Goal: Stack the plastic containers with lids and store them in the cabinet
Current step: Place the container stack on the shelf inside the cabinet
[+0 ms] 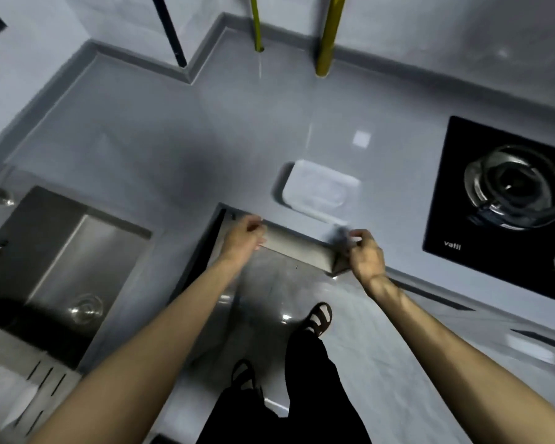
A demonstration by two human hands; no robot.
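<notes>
A clear plastic container with its lid on (321, 190) lies flat on the grey countertop (173, 139), just behind the counter's front edge. Below that edge the cabinet (297, 248) stands open, with a dark door (202, 254) swung out on its left side. My left hand (244, 233) hovers at the opening's upper left, fingers curled and nothing visible in them. My right hand (364, 251) is at the opening's upper right corner, fingers pinched on a blurred grey door edge (340, 238). The inside of the cabinet is hidden.
A steel sink (64, 257) is sunk into the counter on the left. On the right sits a black gas hob (507, 200). Yellow pipes (329, 36) and a black pole (169, 30) rise at the back wall. My legs and sandals (318, 318) stand on the glossy floor.
</notes>
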